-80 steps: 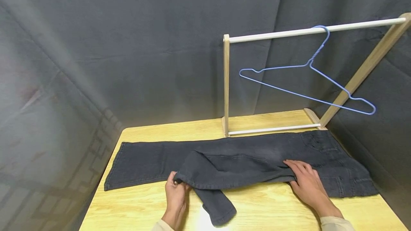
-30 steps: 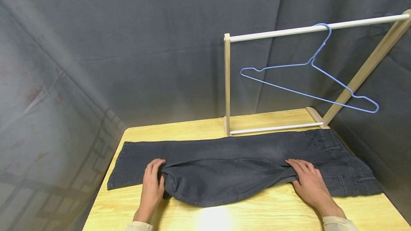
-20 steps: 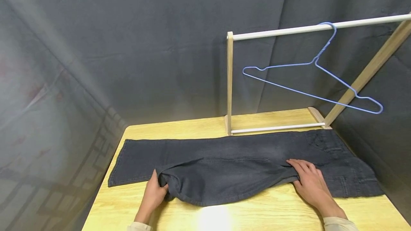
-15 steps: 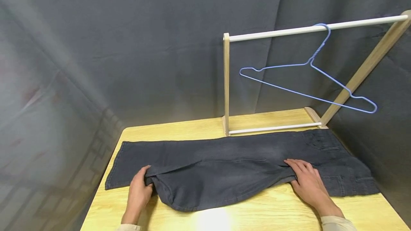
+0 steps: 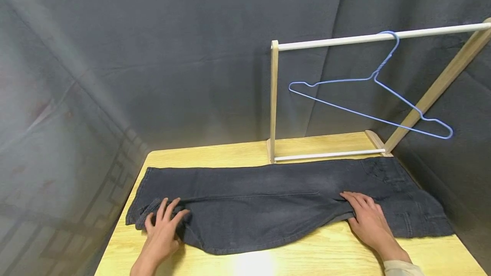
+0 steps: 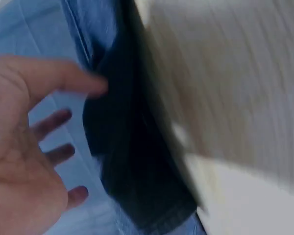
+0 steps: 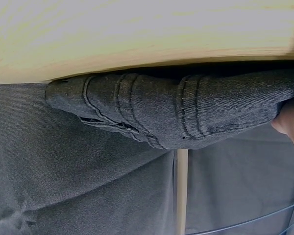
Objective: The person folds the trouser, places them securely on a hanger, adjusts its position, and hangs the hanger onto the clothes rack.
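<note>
You had the jeans (image 5: 268,199) laid along the table's (image 5: 307,254) near edge. Right hand (image 5: 366,220) flat on the crotch as anchor; left hand (image 5: 163,229), fingers spread, flattened the hem.

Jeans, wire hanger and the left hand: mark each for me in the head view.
jeans (image 5: 268,208): head view, on the folded legs' middle.
blue wire hanger (image 5: 368,116): head view, on its bottom wire.
left hand (image 5: 163,231): head view, on the back of the hand.
</note>
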A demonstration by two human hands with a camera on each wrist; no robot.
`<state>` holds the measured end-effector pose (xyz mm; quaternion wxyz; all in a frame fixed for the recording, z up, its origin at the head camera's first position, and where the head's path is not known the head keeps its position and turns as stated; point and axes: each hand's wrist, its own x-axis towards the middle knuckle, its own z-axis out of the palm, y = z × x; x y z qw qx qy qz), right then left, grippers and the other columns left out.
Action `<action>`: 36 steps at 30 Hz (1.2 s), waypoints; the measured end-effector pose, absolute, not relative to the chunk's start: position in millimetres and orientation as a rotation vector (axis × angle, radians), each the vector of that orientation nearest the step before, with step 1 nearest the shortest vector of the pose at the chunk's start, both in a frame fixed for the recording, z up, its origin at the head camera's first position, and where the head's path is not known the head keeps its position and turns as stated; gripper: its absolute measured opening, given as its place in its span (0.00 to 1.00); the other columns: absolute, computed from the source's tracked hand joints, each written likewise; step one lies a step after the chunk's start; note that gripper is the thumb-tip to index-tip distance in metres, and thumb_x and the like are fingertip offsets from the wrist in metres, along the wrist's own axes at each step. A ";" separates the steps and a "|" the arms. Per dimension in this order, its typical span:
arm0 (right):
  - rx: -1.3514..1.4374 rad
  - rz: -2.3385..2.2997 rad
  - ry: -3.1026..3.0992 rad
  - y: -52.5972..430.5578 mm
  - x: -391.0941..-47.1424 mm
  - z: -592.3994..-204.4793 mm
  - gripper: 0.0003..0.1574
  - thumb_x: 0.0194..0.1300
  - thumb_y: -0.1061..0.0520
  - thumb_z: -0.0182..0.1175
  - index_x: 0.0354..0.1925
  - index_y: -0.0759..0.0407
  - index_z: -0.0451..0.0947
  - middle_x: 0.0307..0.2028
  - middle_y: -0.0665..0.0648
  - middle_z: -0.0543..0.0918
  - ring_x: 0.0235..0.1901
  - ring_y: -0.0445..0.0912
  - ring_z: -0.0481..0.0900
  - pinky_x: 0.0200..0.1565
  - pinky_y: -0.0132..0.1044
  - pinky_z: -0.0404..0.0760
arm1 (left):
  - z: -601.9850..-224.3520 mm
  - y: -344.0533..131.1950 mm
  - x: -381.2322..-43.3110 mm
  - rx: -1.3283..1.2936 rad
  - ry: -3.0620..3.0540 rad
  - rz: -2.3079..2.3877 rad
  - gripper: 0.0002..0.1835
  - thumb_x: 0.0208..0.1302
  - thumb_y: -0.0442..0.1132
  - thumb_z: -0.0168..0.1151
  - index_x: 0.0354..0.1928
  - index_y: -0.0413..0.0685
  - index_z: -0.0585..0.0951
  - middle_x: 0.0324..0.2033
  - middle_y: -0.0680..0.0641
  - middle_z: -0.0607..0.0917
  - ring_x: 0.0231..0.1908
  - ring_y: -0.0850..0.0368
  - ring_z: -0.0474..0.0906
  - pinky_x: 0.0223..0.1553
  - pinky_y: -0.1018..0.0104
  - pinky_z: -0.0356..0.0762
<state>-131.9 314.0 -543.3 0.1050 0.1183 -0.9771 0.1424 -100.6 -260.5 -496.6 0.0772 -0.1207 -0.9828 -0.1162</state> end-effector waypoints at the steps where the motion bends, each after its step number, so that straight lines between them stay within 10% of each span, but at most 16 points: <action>1: 0.346 0.424 -2.883 314.2 -131.5 -543.1 0.38 0.53 0.63 0.59 0.65 0.53 0.66 0.59 0.59 0.71 0.58 0.58 0.64 0.47 0.54 0.64 | -497.9 -256.4 -101.0 -0.421 -2.955 -0.358 0.34 0.34 0.30 0.77 0.50 0.58 0.80 0.62 0.46 0.72 0.66 0.37 0.58 0.52 0.27 0.53; 7: 0.343 0.416 -2.879 315.8 -130.5 -543.2 0.40 0.52 0.63 0.61 0.65 0.53 0.66 0.59 0.59 0.71 0.58 0.58 0.64 0.46 0.53 0.65 | -505.8 -242.8 -101.5 -0.735 -3.093 -0.521 0.21 0.45 0.57 0.72 0.42 0.64 0.81 0.46 0.60 0.80 0.48 0.54 0.76 0.48 0.41 0.68; 15: 0.345 0.389 -2.826 315.8 -131.4 -544.3 0.37 0.51 0.66 0.57 0.62 0.55 0.69 0.58 0.60 0.73 0.58 0.57 0.65 0.49 0.53 0.65 | -498.0 -247.3 -96.4 -0.702 -2.859 -0.388 0.15 0.52 0.41 0.70 0.27 0.66 0.72 0.23 0.69 0.68 0.27 0.74 0.64 0.39 0.62 0.60; 25: 0.327 0.417 -2.798 317.2 -128.0 -541.3 0.31 0.53 0.63 0.61 0.57 0.56 0.72 0.57 0.60 0.74 0.59 0.56 0.66 0.53 0.51 0.64 | -463.6 -264.8 -91.2 -0.469 -2.765 -0.295 0.06 0.57 0.48 0.65 0.33 0.59 0.79 0.24 0.63 0.77 0.26 0.67 0.64 0.35 0.63 0.48; 31: 0.351 0.437 -2.839 322.3 -127.0 -542.5 0.33 0.54 0.60 0.65 0.59 0.55 0.70 0.58 0.60 0.72 0.59 0.57 0.66 0.54 0.52 0.63 | -469.1 -278.0 -89.2 -0.146 -3.445 -0.571 0.11 0.60 0.51 0.63 0.38 0.54 0.81 0.41 0.49 0.82 0.46 0.44 0.76 0.44 0.41 0.62; 36: 0.340 0.505 -2.841 325.8 -130.0 -542.8 0.33 0.50 0.55 0.70 0.55 0.53 0.73 0.58 0.58 0.73 0.58 0.55 0.66 0.52 0.53 0.59 | -471.1 -293.9 -84.1 -0.320 -3.342 -0.454 0.06 0.63 0.35 0.60 0.41 0.50 0.78 0.26 0.57 0.78 0.26 0.62 0.66 0.34 0.55 0.49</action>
